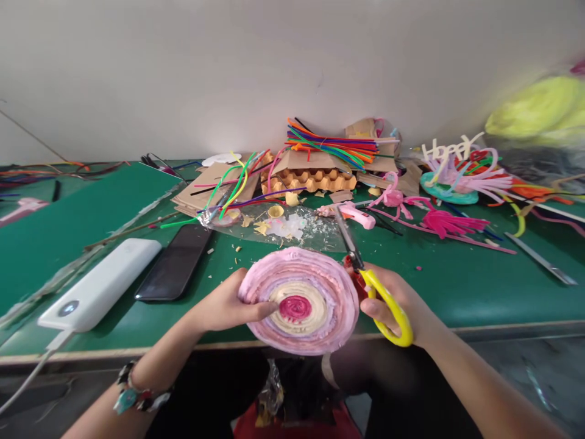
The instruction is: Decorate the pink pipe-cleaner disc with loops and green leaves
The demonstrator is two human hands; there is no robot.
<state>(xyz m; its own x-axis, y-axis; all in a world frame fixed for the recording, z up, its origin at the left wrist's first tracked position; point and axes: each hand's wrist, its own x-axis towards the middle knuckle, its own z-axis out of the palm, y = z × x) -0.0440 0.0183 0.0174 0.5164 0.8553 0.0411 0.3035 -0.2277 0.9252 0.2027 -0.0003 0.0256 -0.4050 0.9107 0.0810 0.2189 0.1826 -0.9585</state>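
A round coiled disc point(336, 292), pink at the rim with cream and a deep pink centre, is held up at the table's front edge. My left hand point(235, 302) grips its left side, the thumb lying across its face and the other fingers behind it. In my right hand point(402, 299) is a pair of scissors point(386, 308) with yellow handles, the blades pointing up and away beside the disc's right rim. Some of my right fingers are hidden behind the handles.
Behind the disc lie a pink glue gun point(354, 214), scraps on clear plastic, an egg carton point(311, 180) and a bundle of coloured pipe cleaners point(333, 145). To the left are a black phone point(176, 265) and a white power bank point(103, 283) with a cable. A utility knife point(542, 259) lies right.
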